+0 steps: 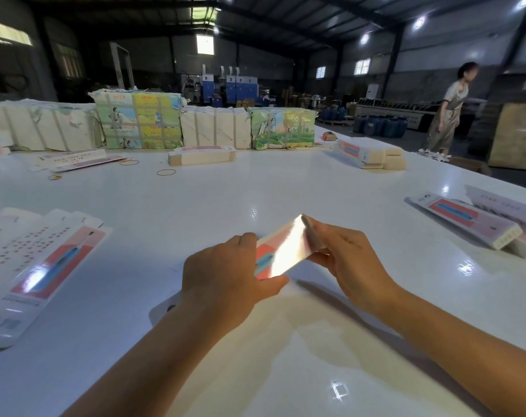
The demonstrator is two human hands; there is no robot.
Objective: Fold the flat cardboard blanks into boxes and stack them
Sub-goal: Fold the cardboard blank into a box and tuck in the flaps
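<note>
far left, near edge of glossy white table (195, 200): fanned pile of flat white cardboard blanks with red-and-blue printed panel (41, 266), lying face up, small rows of red print too blurred to read. behind them, at table's left rear: loose flat blanks (81, 159) and thin orange rubber bands (166, 172) scattered beside. along back edge: strapped white paper-wrapped bundles (45, 124), then two bundles wrapped in colourful illustrated paper (138, 121), yellow and green panels with characters, not legible. centre rear: low strapped stack of flat tan-edged blanks (201, 156).

centre foreground: left hand (225, 278), fingers curled over near end of half-formed white cardboard box with red-and-blue print (281, 251), thumb under its lower edge, gripping. box held above table, tilted, far end raised; strong glare across its top face hides print there. right hand (349, 257) pinching far right end of same box, fingers curled round the end flap. both forearms reaching in from bottom of frame, covering part of table; a white blank's corner showing under left wrist.

right rear: small stack of folded white boxes with red panel (370, 155), open tan ends facing right. right edge: more folded boxes of same print (472, 221) lying one leaning on another, writing unreadable. beyond table, far right: person in light clothing (448, 115) standing near blue drums (382, 124) and a wooden crate (514, 136).
</note>
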